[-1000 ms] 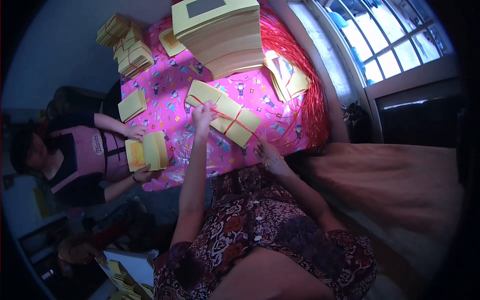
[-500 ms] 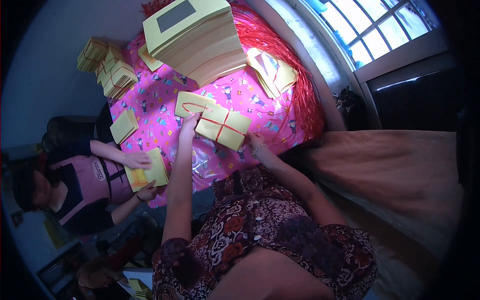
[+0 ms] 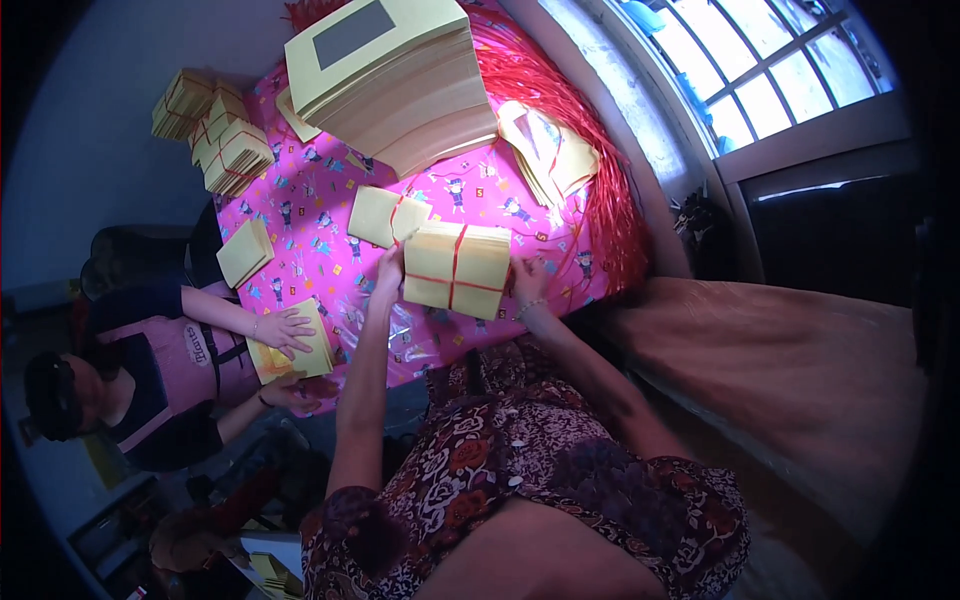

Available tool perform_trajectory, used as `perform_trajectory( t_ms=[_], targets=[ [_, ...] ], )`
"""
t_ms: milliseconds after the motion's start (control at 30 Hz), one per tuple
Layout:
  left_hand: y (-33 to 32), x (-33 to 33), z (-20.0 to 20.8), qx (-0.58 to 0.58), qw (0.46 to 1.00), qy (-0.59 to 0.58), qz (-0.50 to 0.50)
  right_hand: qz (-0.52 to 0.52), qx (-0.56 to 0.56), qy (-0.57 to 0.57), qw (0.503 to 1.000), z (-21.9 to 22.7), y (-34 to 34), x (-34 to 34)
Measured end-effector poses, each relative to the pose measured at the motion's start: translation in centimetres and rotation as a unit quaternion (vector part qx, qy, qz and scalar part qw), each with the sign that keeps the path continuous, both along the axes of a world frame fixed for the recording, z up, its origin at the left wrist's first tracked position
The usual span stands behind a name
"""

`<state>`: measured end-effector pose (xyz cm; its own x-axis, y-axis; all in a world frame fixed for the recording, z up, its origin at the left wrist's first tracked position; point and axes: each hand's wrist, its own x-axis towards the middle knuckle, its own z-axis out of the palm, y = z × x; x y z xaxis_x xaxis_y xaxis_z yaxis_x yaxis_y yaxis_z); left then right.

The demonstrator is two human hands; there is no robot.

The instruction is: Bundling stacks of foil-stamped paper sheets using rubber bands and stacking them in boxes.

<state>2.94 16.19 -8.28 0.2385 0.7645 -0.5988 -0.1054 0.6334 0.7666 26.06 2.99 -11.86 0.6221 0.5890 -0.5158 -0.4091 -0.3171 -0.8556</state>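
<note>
A bundle of yellow paper sheets (image 3: 457, 265) tied crosswise with red string lies on the pink patterned tablecloth (image 3: 330, 240). My left hand (image 3: 388, 272) grips its left edge and my right hand (image 3: 527, 280) holds its right edge. Just beyond it lies a second, flatter tied yellow bundle (image 3: 385, 215). Both my forearms reach up from the flowered dress at the bottom.
A tall stack of yellow sheets (image 3: 395, 75) stands at the far side, with red string (image 3: 600, 190) heaped to its right and loose sheets (image 3: 550, 155) there. Tied bundles (image 3: 215, 140) pile at the far left. A person at left presses a hand on a yellow stack (image 3: 295, 345).
The tied bundle has been turned and drawn closer to me, and both my hands now hold its sides. The head camera has tilted, shifting the table in view.
</note>
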Motion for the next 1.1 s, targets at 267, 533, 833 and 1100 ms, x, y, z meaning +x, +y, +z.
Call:
perform_trajectory(
  t_ms=[267, 533, 833, 1100],
  targets=[
    [-2.6, 0.8, 3.3, 0.041, 0.984, -0.117, 0.125, 0.131, 0.183, 0.016, 0.974, 8.0, 3.3, 3.1],
    [-5.4, -1.6, 1.7, 0.126, 0.972, -0.110, 0.164, 0.262, 0.197, -0.021, 0.945, 7.0, 2.5, 2.2],
    [-7.7, -3.0, 2.7, 0.346, 0.919, 0.159, 0.099, 0.312, 0.169, -0.155, 0.922, 10.0, 1.9, 2.0],
    [-2.7, 0.4, 11.0, 0.466, 0.818, 0.268, -0.205, 0.428, 0.152, -0.426, 0.783, 13.8, 4.2, 1.5]
  ],
)
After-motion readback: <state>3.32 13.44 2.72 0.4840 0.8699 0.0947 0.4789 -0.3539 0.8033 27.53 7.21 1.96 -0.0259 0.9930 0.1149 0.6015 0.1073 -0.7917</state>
